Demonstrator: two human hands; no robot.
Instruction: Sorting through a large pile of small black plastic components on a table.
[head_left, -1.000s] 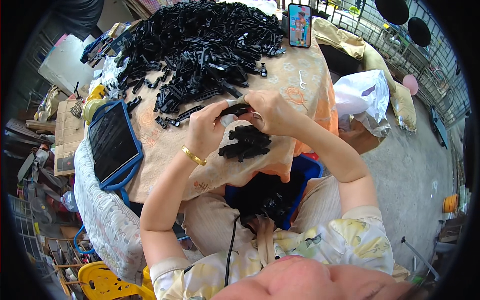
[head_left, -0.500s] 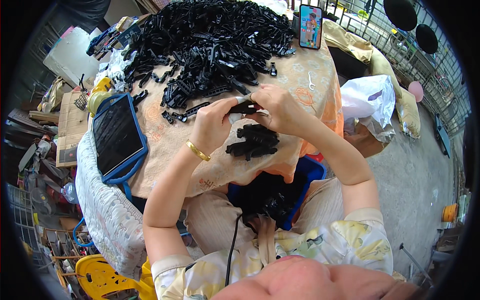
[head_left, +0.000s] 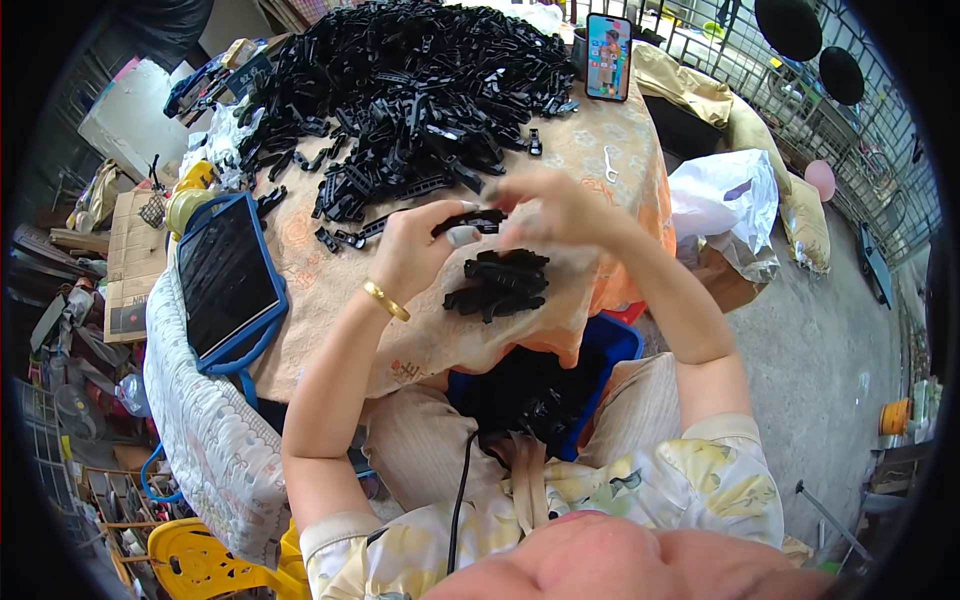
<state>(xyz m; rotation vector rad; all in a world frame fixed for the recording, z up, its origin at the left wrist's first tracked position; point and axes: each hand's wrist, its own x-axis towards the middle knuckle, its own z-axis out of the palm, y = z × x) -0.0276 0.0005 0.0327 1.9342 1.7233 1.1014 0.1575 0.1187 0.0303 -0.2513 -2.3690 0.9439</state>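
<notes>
My left hand (head_left: pixel 408 248), with a gold bangle at the wrist and pale covers on its fingertips, pinches a small black plastic piece (head_left: pixel 482 221) with a clip-like shape. Just to the right of that piece is my right hand (head_left: pixel 565 212), its fingers smeared by motion, so I cannot make out whether they hold anything. Below both hands lies a small pile of black plastic pieces (head_left: pixel 497 284) on the peach patterned cloth (head_left: pixel 410 345). A large heap of similar black pieces (head_left: pixel 410 95) covers the far side of the table.
A phone (head_left: pixel 607 57) stands upright at the far right, with a small white hooked item (head_left: pixel 610 163) nearer on the cloth. Left of me leans a blue-framed dark panel (head_left: pixel 232 285). A blue bin (head_left: pixel 625 345) with black contents sits between my knees, under the table edge.
My right hand has parted slightly from my left and now moves fast. The black piece shows more openly in my left fingers. The whole view has shifted slightly.
</notes>
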